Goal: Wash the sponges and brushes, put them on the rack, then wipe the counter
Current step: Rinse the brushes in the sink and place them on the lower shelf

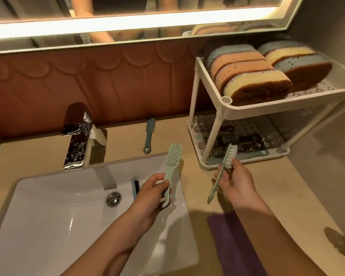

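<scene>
Now, left hand (153,194) fingers curled round pale green brush (174,160), over sink's (58,196) right rim. Right hand (235,182) fingers pinching white-bristled brush (226,164), just before rack's (213,136) lower edge. Sponges (253,80) on top tier. Tabletop (287,196) strip between rack and purple cloth (233,246).

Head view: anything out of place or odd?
Two strays: a dark brush lies on the counter behind the sink, apart from the rack, and a blue brush sits in the sink. No spill or damage visible.

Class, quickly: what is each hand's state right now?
The left hand holds the pale green brush by its handle.
The right hand holds the white-bristled brush.
</scene>
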